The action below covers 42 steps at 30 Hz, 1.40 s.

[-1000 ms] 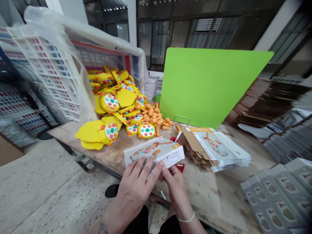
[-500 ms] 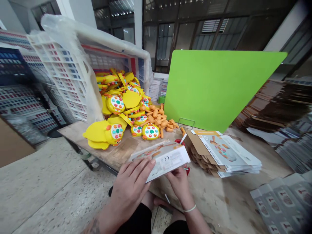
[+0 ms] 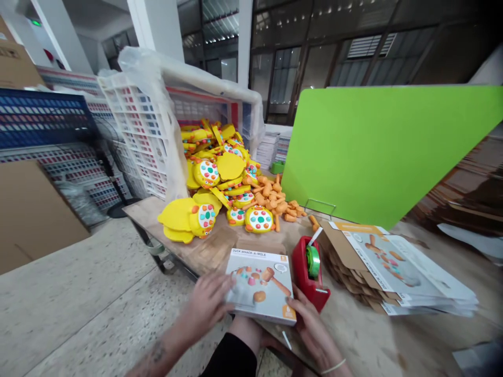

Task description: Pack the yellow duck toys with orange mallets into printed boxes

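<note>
A toy box (image 3: 257,285) printed "DUCK WHACK-A-MOLE" is at the table's near edge, its picture side up. My left hand (image 3: 206,306), slightly blurred, grips its left side. On the lower right corner my right hand (image 3: 310,324) is closed, thumb on top and the other fingers partly hidden. What looks like a brown cardboard flap sticks out at the box's far edge. Just right of the box stands a red tape dispenser (image 3: 308,285) with a green roll. Yellow duck toys (image 3: 259,219) and orange toy hammers (image 3: 271,196) lie beyond the box.
A stack of flattened printed boxes (image 3: 387,267) lies to the right. Behind it stands a large green board (image 3: 377,152). A plastic-wrapped white crate (image 3: 137,131) tipped toward the table holds many duck toys. The table edge (image 3: 181,267) runs along the left.
The box has turned from its side edge to picture side up and lowered, uncovering the tape dispenser. My left hand has moved to its left side. The whole view has swung left.
</note>
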### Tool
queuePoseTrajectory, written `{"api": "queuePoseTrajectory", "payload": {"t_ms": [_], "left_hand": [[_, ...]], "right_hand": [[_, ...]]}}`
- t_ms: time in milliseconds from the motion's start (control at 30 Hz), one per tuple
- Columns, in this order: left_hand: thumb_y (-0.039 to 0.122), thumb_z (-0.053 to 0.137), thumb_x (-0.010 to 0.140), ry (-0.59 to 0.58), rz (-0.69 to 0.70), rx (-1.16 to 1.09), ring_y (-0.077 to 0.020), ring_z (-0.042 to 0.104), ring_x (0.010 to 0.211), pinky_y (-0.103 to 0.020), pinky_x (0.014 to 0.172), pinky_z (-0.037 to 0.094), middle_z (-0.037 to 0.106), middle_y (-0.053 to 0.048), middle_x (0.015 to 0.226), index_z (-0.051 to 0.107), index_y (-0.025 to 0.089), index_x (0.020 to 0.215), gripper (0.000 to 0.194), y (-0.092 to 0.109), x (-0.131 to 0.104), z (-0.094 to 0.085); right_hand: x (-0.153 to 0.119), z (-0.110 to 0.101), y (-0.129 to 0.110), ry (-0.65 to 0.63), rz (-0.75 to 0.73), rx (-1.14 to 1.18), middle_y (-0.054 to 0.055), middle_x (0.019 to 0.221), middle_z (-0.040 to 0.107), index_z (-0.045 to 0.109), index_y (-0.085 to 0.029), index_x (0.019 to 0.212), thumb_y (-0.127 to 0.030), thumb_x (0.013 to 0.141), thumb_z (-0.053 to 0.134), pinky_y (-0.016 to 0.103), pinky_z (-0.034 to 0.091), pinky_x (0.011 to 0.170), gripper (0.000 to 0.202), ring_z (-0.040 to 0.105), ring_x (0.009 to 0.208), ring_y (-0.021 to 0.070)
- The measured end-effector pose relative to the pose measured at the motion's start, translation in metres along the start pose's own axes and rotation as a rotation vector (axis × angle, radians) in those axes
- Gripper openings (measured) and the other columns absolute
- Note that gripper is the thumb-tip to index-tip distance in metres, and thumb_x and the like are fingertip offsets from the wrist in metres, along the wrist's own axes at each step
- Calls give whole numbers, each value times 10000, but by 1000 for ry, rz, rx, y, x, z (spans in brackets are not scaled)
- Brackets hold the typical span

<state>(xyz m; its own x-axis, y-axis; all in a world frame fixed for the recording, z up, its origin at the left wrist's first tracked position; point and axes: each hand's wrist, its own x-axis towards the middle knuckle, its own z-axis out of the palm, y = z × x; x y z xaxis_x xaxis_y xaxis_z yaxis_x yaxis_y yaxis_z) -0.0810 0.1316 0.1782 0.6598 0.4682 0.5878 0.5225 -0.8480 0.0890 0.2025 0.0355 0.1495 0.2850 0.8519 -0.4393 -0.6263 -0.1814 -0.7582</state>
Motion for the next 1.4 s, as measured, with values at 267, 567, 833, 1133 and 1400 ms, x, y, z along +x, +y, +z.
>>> {"api": "queuePoseTrajectory", "payload": {"t_ms": [267,567,833,1133,1400], "left_hand": [[281,629,876,129,-624,84,-402,506,1339,-556,1105,432,528,-255,1425,330,63,1501,726,-133,55,7],[371,655,971,55,-979,62,-311,598,1219,-551,1018,500,576,-127,1384,533,182,1380,467,-161,114,12],[317,659,977,35,-1024,-111,-267,654,1110,-486,934,564,629,-105,1293,604,168,1280,342,-140,127,6],[552,560,962,182,-608,-509,-263,702,1011,-359,870,593,758,-111,1120,555,122,1392,608,-71,139,-57],[397,674,929,-181,-56,-482,-219,710,999,-324,893,557,750,-65,1193,620,240,1374,475,1,159,-93]], "right_hand": [[-5,-50,-18,45,-104,-47,111,1177,764,532,-166,1444,-349,597,901,374,545,855,942,727,1028,317],[-29,-50,-8,-63,-166,-31,92,1413,636,608,-296,1382,-376,711,856,482,515,1010,720,618,1257,353],[-32,-52,-5,-88,-178,19,99,1401,644,621,-304,1364,-378,712,864,520,500,1036,700,593,1285,380],[-32,-43,1,-107,-238,51,72,1529,524,560,-350,1414,-359,712,862,505,446,1090,764,513,1371,355],[-30,-37,4,-193,-266,118,108,1467,580,518,-378,1440,-291,567,948,558,500,1019,977,577,1293,379]]}}
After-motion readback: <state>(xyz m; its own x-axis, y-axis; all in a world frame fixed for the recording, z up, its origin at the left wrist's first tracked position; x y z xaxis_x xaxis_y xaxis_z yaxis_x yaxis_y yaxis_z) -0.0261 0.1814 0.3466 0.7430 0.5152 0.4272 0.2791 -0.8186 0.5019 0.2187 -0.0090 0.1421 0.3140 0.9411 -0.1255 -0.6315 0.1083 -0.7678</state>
